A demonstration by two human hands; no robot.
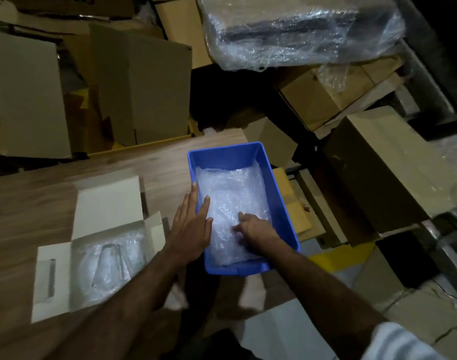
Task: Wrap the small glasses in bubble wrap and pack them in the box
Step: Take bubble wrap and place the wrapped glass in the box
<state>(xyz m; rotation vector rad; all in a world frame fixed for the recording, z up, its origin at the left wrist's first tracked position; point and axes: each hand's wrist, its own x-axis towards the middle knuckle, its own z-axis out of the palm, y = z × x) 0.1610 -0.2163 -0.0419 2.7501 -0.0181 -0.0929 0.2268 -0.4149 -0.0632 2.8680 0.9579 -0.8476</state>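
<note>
A blue plastic bin (271,172) sits at the right end of the wooden table, filled with bubble wrap (231,193). My left hand (192,224) lies flat over the bin's left rim, fingers spread, fingertips on the wrap. Inside the bin, my right hand (256,229) has its fingers curled down into the wrap; whether it grips the sheet is unclear. To the left, an open white cardboard box (107,203) holds a small glass (110,263) lying in bubble wrap.
The wooden table (40,203) ends just right of the bin. Brown cardboard boxes (144,87) are stacked behind and to the right. A large plastic-wrapped bundle (300,29) lies at the top right. Cartons cover the floor below.
</note>
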